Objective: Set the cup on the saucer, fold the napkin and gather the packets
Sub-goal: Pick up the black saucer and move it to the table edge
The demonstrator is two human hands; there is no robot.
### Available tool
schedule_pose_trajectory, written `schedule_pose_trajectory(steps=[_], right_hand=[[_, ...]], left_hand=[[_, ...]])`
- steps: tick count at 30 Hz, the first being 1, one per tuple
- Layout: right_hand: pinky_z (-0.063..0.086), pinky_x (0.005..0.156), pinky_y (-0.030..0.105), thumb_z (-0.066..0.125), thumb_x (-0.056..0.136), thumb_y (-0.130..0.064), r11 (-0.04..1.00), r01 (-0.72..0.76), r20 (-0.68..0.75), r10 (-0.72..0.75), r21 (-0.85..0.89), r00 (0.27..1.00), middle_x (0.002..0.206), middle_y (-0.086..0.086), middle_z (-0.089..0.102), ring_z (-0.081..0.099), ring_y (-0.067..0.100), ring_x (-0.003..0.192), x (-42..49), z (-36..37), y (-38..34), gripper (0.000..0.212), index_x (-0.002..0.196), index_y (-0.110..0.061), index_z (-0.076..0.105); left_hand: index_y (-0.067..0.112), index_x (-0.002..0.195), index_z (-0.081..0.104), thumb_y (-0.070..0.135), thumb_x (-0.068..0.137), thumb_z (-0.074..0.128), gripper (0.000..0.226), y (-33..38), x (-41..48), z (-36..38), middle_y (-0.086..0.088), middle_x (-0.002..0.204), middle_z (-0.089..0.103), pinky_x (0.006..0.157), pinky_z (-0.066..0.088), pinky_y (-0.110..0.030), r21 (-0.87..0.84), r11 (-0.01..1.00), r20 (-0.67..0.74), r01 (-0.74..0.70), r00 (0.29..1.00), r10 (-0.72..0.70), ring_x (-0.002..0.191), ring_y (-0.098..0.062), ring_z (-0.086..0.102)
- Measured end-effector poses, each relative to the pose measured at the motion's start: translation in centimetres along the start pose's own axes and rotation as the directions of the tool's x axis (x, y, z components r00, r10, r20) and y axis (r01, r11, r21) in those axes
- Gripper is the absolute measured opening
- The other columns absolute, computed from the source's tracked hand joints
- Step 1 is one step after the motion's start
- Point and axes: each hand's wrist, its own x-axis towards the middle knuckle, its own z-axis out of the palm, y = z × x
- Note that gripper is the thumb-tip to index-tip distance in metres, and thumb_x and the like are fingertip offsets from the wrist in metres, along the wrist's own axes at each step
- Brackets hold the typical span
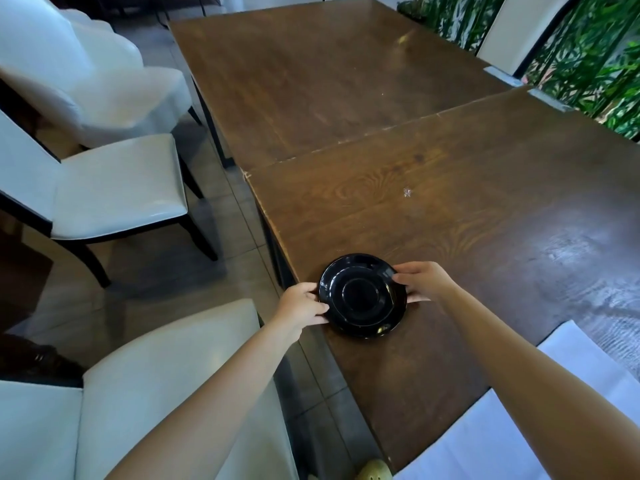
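Observation:
A glossy black saucer (pixel 363 295) lies on the dark wooden table (pixel 450 209) close to its left edge. My left hand (pixel 300 307) pinches the saucer's left rim. On the other side, my right hand (pixel 424 280) grips the right rim with fingers over the edge. A white napkin (pixel 512 424) lies flat at the table's near right corner, partly under my right forearm. No cup and no packets are in view.
White padded chairs stand left of the table: one near (pixel 145 393), one further back (pixel 114 188), and a covered one (pixel 90 74) behind. Another chair back (pixel 512 26) and green plants (pixel 595 64) line the far right. A shoe tip (pixel 374 470) shows below.

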Motion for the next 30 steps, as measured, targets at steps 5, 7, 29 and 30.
schedule_pose_trajectory(steps=[5,7,29,30], right_hand=[[0.059,0.051,0.024,0.058,0.090,-0.004,1.000,-0.009,-0.002,0.009,0.016,1.000,0.081,0.006,0.068,0.065,0.019,0.071,0.1,-0.1,0.4,0.024,0.113,-0.006,0.065],[0.060,0.057,0.027,0.058,0.090,-0.004,1.000,-0.007,-0.009,0.007,0.015,1.000,0.082,0.007,0.068,0.065,0.020,0.074,0.1,0.0,0.5,0.024,0.113,-0.006,0.065],[0.052,0.094,0.037,0.061,0.090,-0.023,0.934,-0.073,-0.024,0.069,-0.349,0.997,0.127,0.005,0.059,0.058,0.022,0.111,-13.3,-9.4,-0.6,0.050,0.137,-0.018,0.044],[0.052,0.095,0.038,0.062,0.089,-0.024,0.923,-0.085,-0.036,0.077,-0.375,0.996,0.126,0.004,0.059,0.058,0.022,0.112,-14.6,-10.2,-0.6,0.052,0.137,-0.018,0.044]], left_hand=[[0.002,0.136,0.039,-0.016,0.079,0.059,0.063,0.2,0.1,0.2,-0.003,0.089,0.053,0.048,0.056,-0.020,0.021,1.000,0.001,0.010,1.000,-0.010,0.085,-0.020,0.060],[0.002,0.137,0.037,-0.016,0.080,0.058,0.064,0.2,0.2,0.2,-0.001,0.086,0.052,0.048,0.056,-0.021,0.033,0.999,0.005,0.019,1.000,-0.019,0.084,-0.019,0.059],[0.020,0.134,0.041,0.026,0.088,0.059,0.050,8.9,-5.7,7.2,-0.004,0.135,0.050,0.090,0.050,-0.036,0.732,0.521,0.394,-0.439,0.897,0.202,0.105,-0.021,0.056],[0.020,0.133,0.042,0.027,0.088,0.058,0.049,9.3,-6.4,8.1,-0.004,0.135,0.050,0.093,0.049,-0.038,0.735,0.493,0.437,-0.465,0.881,0.180,0.109,-0.022,0.055]])
